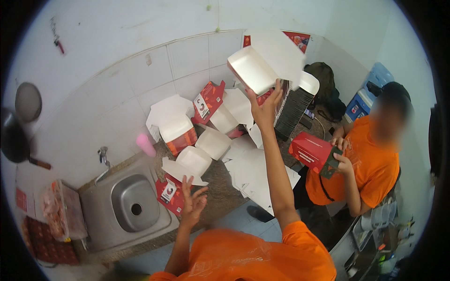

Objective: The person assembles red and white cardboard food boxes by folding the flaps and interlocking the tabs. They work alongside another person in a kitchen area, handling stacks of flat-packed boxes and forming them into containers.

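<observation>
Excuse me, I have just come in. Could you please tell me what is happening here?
The person's right hand holds up an open paperboard box with a white inside. The left hand, fingers spread, is near several standing open boxes on the counter, beside the steel sink. Flat white cardboard sheets lie below the right forearm. At the right, a co-worker holds a red box.

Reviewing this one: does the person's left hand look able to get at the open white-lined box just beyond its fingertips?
Probably yes: the left hand looks empty and open, and nothing visible separates it from the white-lined box.
</observation>
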Demonstrator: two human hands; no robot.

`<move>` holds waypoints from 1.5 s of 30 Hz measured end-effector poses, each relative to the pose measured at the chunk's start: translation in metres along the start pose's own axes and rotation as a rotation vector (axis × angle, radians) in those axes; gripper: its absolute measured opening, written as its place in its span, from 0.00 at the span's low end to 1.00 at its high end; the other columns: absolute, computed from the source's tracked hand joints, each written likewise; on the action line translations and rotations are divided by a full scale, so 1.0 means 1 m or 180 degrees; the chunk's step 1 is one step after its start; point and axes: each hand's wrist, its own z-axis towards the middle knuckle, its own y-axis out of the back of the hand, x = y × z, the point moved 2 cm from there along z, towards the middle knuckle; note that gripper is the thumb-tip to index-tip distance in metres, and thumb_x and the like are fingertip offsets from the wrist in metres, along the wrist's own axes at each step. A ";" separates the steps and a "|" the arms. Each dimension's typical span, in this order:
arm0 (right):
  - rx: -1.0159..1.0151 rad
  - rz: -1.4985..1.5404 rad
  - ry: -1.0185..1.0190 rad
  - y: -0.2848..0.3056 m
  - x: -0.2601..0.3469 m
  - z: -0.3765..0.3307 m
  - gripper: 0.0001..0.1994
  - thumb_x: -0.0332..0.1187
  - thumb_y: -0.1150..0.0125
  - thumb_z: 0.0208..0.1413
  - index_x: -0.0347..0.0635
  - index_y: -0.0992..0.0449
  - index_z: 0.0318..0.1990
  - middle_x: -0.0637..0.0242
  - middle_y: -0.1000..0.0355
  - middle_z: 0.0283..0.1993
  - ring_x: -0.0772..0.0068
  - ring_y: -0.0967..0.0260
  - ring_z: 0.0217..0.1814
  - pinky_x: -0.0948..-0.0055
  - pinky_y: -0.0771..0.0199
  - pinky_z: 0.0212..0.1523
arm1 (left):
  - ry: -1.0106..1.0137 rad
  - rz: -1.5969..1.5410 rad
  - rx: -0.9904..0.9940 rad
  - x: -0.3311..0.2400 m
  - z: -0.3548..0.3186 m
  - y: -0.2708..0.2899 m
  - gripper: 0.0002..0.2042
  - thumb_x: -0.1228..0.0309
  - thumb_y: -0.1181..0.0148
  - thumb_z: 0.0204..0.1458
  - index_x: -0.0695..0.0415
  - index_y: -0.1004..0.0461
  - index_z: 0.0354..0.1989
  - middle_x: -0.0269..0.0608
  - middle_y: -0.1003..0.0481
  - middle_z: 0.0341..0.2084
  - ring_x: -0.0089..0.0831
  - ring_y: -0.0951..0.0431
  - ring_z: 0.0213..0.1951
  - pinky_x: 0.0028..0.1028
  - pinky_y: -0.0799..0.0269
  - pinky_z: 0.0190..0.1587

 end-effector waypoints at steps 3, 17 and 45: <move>0.0125 0.0017 0.0235 -0.019 -0.022 -0.025 0.43 0.46 0.34 0.61 0.31 0.50 0.73 0.34 0.55 0.75 0.33 0.59 0.79 0.48 0.51 0.75 | 0.0295 -0.0030 0.0106 0.011 0.005 0.010 0.44 0.66 0.38 0.62 0.47 0.65 0.79 0.49 0.51 0.75 0.41 0.29 0.62 0.33 0.28 0.55; 0.3447 -0.2273 -0.1024 0.118 -0.204 -0.358 0.43 0.50 0.27 0.50 0.66 0.42 0.74 0.42 0.50 0.77 0.39 0.41 0.73 0.51 0.29 0.65 | 0.1166 0.0012 0.0860 0.097 0.027 0.023 0.28 0.59 0.40 0.64 0.56 0.36 0.70 0.45 0.25 0.58 0.29 0.22 0.51 0.28 0.27 0.52; 0.0787 0.0613 -0.1572 0.084 -0.085 -0.247 0.11 0.32 0.41 0.66 0.32 0.18 0.42 0.59 0.21 0.44 0.66 0.22 0.46 0.69 0.21 0.51 | 0.1370 -0.0951 0.0700 0.122 0.063 -0.125 0.41 0.60 0.37 0.62 0.58 0.55 0.77 0.58 0.43 0.71 0.42 0.40 0.70 0.40 0.36 0.66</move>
